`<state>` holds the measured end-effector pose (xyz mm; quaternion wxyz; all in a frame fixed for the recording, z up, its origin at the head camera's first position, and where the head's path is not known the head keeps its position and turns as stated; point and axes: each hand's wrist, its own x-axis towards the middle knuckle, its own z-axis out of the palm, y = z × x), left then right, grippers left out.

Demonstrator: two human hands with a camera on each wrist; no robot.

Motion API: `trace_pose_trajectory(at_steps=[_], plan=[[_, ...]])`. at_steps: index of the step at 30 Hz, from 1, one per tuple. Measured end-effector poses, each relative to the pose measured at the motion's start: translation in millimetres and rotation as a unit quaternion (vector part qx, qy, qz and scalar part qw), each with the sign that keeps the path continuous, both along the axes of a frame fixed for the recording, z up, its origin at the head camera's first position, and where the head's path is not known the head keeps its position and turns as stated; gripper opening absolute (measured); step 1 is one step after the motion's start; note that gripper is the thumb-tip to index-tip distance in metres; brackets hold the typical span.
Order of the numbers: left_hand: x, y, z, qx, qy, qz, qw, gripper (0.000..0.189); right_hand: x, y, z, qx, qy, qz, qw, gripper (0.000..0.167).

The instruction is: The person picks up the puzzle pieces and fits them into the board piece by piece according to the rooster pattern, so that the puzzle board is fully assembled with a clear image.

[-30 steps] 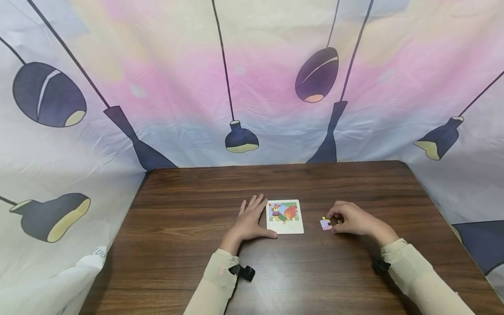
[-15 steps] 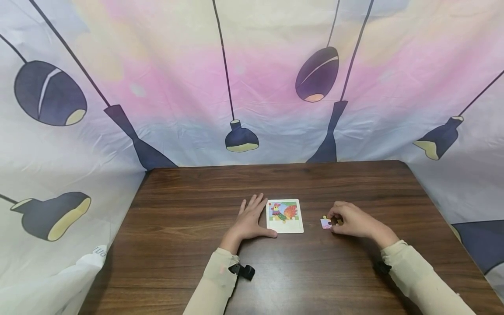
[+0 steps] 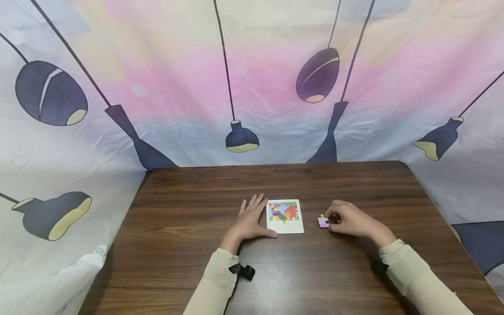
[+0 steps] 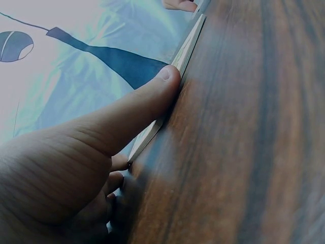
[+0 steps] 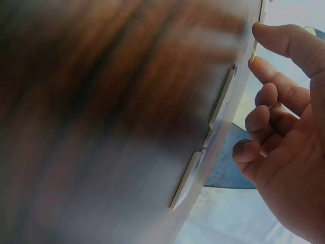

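A square puzzle board (image 3: 285,228) with a rooster picture in its upper part and a bare pale strip below lies flat on the table. My left hand (image 3: 248,223) rests at its left side with fingers stretched out. In the left wrist view the thumb (image 4: 165,76) touches the near edge of the board (image 4: 147,138). To the right of the board, my right hand (image 3: 354,221) pinches a small pink and lilac jigsaw piece (image 3: 323,222) between thumb and index finger. Its other fingers are loosely curled, as the right wrist view shows.
Flat jigsaw pieces (image 5: 188,180) lie on the table below my right hand in the right wrist view, hidden from the head view. The brown wooden table (image 3: 197,262) ends against a cloth backdrop (image 3: 177,87) printed with lamps.
My right hand has shifted slightly left, toward the board, with the jigsaw piece. The left hand and the board have stayed in place.
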<state>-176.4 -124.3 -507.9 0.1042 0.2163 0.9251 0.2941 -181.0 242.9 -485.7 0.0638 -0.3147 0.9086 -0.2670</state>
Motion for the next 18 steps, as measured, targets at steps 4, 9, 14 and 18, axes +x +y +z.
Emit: trace_pose_trajectory(at_steps=[4, 9, 14, 18], plan=[[0.4, 0.0, -0.8, 0.000, 0.000, 0.001, 1.0000, 0.122, -0.8, -5, 1.5, 0.005, 0.008, 0.002, 1.0000, 0.019], [0.6, 0.0, -1.7, 0.003, 0.000, 0.001, 1.0000, 0.121, -1.4, -11, 3.0, 0.013, 0.010, 0.005, 0.9999, 0.019], [0.8, 0.0, -1.0, 0.003, -0.002, 0.003, 1.0000, 0.122, -3.1, -15, 3.7, 0.012, 0.011, 0.009, 0.9998, 0.019], [0.7, -0.1, -0.6, 0.005, -0.001, 0.003, 1.0000, 0.122, -4.8, -19, 4.3, 0.007, 0.014, 0.015, 0.9998, 0.019]])
